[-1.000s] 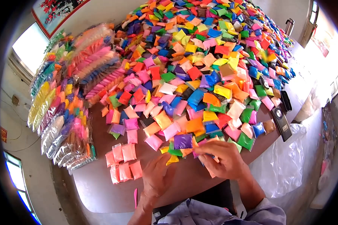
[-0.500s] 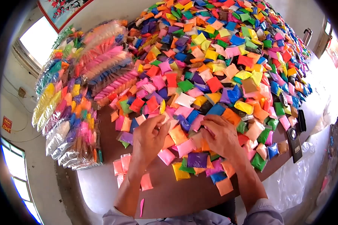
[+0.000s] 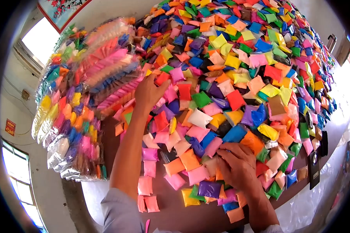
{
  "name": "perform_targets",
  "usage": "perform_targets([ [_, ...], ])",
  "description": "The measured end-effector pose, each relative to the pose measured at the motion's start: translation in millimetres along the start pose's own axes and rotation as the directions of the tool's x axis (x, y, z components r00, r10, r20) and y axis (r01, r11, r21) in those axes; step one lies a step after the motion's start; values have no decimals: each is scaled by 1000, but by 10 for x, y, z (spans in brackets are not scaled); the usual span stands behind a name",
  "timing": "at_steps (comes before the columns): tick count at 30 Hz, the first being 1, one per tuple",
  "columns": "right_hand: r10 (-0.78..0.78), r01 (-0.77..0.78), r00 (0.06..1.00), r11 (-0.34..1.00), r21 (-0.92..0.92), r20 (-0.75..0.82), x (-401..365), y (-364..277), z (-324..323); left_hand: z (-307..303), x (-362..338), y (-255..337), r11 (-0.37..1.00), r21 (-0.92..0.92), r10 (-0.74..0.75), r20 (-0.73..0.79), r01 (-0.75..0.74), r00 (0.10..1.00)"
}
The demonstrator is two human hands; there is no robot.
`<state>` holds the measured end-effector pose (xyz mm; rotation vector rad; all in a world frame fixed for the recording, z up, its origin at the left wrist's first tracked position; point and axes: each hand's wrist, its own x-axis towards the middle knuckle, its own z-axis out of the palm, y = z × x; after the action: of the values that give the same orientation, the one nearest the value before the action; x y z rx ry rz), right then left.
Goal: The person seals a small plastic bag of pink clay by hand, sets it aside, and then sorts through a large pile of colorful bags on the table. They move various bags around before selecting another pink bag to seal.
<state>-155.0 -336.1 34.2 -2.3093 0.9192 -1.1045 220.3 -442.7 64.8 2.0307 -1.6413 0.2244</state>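
Observation:
My left hand stretches to the far left part of a heap of small coloured packets. Its thumb stands apart from the fingers, whose tips are by a red packet and a small yellow one. No packet shows in its grasp. Over the near right of the heap lies my right hand, fingers bent and close together. Beside its fingertips is a pale packet, partly covered; what lies under the fingers is hidden. A purple packet and an orange packet lie nearby.
Large clear bags of sorted packets are stacked on the left. Several pink packets lie on the brown tabletop beside my left forearm. A pink strip-like object is at the front edge. A black device stands at right.
My left hand has moved forward and left, away from the heap's near middle. My right hand stays over the near right packets. The view has shifted slightly, so the heap appears lower and farther right.

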Motion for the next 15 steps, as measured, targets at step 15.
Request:
perform_targets([
  [15,22,-21,999,999,-41,23,50,-26,31,551,286,1259,868,-399,323,4,-295,946],
])
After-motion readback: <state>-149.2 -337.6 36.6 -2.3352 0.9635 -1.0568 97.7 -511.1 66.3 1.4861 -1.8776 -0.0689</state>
